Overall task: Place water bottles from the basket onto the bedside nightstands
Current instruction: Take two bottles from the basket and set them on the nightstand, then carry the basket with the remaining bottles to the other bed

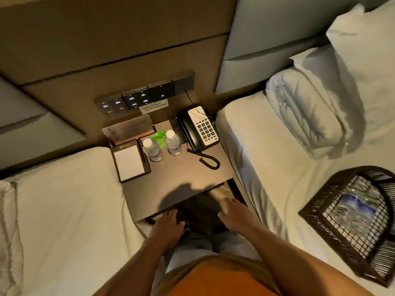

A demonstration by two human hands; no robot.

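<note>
Two clear water bottles with white caps stand upright side by side at the back of the dark nightstand (181,176): the left bottle (151,149) and the right bottle (172,143). A dark wicker basket (320,212) holding more clear bottles lies on the bed at the right. My left hand (166,226) and my right hand (234,212) hang below the nightstand's front edge, fingers apart, holding nothing. Both are well short of the bottles.
A black and white telephone (199,128) with a coiled cord sits at the nightstand's back right, a remote (174,123) beside it. A notepad in a black holder (130,163) lies at the left, a card stand (128,130) behind. White beds flank both sides; a switch panel (145,96) is on the wall.
</note>
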